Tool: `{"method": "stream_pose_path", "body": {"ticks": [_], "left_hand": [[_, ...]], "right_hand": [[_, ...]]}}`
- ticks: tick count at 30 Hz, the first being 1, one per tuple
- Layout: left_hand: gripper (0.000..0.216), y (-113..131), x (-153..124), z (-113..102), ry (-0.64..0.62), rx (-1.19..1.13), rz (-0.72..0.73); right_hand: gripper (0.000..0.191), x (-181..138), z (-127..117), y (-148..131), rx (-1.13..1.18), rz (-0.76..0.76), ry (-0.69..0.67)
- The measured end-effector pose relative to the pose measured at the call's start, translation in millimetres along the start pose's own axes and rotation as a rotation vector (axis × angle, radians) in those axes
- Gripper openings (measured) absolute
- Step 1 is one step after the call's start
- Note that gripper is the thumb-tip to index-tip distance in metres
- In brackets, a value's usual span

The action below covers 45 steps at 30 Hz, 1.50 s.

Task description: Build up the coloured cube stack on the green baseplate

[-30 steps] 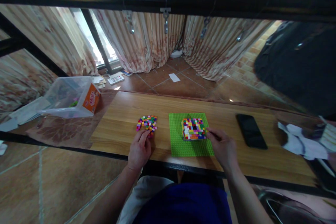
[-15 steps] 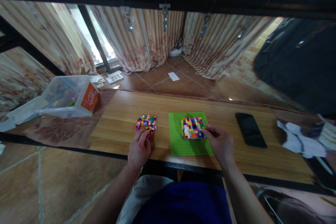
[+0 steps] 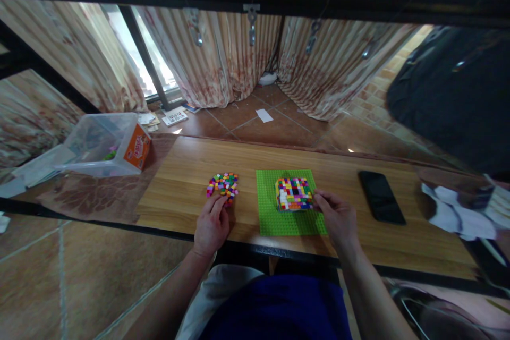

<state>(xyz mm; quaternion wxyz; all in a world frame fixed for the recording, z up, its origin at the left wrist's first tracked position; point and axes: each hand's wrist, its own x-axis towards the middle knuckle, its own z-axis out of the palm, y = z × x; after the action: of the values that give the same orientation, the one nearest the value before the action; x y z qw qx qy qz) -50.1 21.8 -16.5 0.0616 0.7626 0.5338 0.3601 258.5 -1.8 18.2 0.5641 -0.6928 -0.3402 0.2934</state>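
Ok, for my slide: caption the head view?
Left hand at loose bricks; right hand at brick block on green baseplate.

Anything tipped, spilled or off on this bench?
The clear bin at far left looks tipped on its side on the brown cloth. Loose papers lie on the floor tiles beyond it. The brick pile and the build on the green baseplate look tidy.
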Motion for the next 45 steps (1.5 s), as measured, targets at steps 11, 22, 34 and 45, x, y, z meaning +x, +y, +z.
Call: {"method": "stream_pose_path", "body": {"ticks": [11,22,34,45], "left_hand": [[0.032,1.0,-0.1,-0.6,-0.004,-0.011,-0.025],[0.03,-0.3,-0.8,0.4,-0.006,0.003,-0.022],[0.031,0.4,0.3,0.8,0.007,0.006,-0.006],[0.033,3.1,-3.2,2.0,0.003,-0.009,-0.017]], "right_hand": [[0.034,0.7,6.0,-4.3,0.013,0.014,-0.004],[0.03,2.1,7.6,-8.9,-0.022,0.029,0.023],[0.033,2.0,3.8,-12.8,0.013,0.021,0.034],[0.019,-54.5,44.7,-61.0,-0.187,-0.377,-0.234]]}}
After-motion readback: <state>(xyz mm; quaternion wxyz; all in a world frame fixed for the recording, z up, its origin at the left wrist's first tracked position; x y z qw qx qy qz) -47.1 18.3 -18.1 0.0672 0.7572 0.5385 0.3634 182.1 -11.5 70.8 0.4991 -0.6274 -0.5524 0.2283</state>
